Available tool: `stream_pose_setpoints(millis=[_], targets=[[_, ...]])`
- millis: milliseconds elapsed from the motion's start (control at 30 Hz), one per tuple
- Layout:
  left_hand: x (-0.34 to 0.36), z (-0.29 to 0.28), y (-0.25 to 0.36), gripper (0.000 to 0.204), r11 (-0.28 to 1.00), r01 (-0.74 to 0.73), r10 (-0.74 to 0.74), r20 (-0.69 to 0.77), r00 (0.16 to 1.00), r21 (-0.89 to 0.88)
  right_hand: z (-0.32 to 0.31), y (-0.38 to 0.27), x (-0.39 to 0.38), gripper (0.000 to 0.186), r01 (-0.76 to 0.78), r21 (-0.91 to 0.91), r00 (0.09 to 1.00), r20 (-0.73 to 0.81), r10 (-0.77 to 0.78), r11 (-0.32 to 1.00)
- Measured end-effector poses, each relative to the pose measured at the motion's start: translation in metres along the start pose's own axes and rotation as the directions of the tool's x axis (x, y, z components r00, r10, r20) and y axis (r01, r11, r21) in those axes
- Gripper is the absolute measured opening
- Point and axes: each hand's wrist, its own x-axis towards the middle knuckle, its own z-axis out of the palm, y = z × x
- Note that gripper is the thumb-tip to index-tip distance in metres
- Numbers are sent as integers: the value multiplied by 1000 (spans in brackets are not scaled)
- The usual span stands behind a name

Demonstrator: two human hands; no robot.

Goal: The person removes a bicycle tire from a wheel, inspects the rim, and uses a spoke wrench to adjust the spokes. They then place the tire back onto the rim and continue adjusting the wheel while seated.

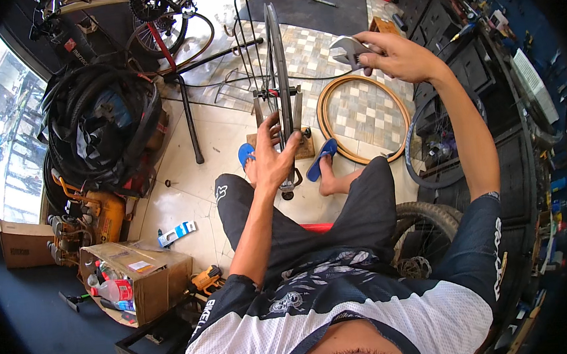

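Note:
A bicycle wheel (275,52) stands upright, edge toward me, in a truing stand (297,107) between my feet. My left hand (273,156) is on the near part of its rim, with the fingers on the left side and the thumb on the right. Out to the right and raised, my right hand (401,55) grips a grey adjustable wrench (351,50). The wrench's jaws point left, toward the wheel but apart from it. Much of the handle is hidden in the palm.
Tan tyres (322,115) lie on the tiles to the right, near another wheel (414,161) against dark drawers (479,64). Left are piled black tyres (62,120), a repair stand leg (191,121), a yellow machine (105,216) and a cardboard box (163,287) holding bottles.

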Motion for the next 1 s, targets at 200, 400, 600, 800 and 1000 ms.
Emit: stream_pose_setpoints(millis=[200, 400, 600, 800, 1000], targets=[[27, 22, 33, 68, 966, -127, 153, -100, 983, 225, 11, -57, 49, 37, 19, -496, 1000, -9, -27, 868], [39, 32, 14, 63, 954, -211, 236, -103, 966, 215, 3, -54, 94, 54, 7, -621, 993, 95, 66, 784], [40, 36, 7, 66, 968, -197, 210, -66, 976, 157, -2, -59, 120, 55, 59, -669, 986, 154, 61, 741], [40, 31, -2, 64, 962, -205, 221, -74, 972, 181, 13, -96, 124, 52, -15, -782, 983, 104, 154, 623], [37, 33, 6, 63, 968, -220, 227, -58, 972, 118, 8, -75, 145, 47, 24, -776, 951, 212, 225, 630]])
